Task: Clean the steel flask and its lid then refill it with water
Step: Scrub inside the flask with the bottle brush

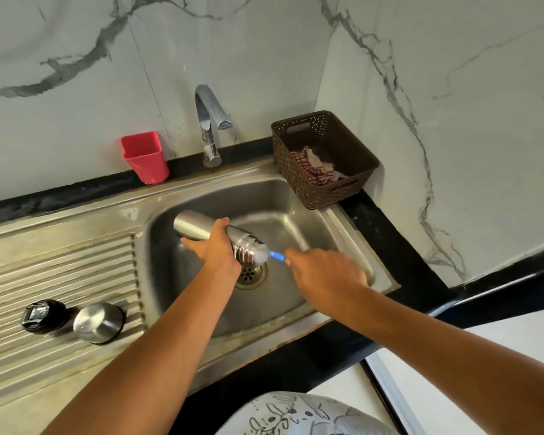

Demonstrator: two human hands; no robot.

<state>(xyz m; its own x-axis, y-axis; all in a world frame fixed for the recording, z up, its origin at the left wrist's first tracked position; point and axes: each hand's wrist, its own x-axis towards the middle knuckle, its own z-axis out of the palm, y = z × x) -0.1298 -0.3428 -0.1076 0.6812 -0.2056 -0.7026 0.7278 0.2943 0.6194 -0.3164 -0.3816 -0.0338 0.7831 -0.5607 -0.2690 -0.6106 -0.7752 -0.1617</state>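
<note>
Head view. Holding steel flask [201,229] sideways over sink [258,196] bowl, left hand [214,249] fingers wrapped round its middle. Gripping blue brush [277,255] handle in right hand [324,271], bristles at flask mouth. Steel cap [96,321] and black stopper [43,315] parked on drainboard [60,262], well apart. Probably best: keep mouth tilted toward drain [250,274], push brush full depth, twist each stroke, hold firm against slipping.

No text, brand or number can be read here. The black scrawled print on the white garment [296,414] at six o'clock stays illegible, and so does the pale marking atop the black lid [43,315] at eight o'clock.
</note>
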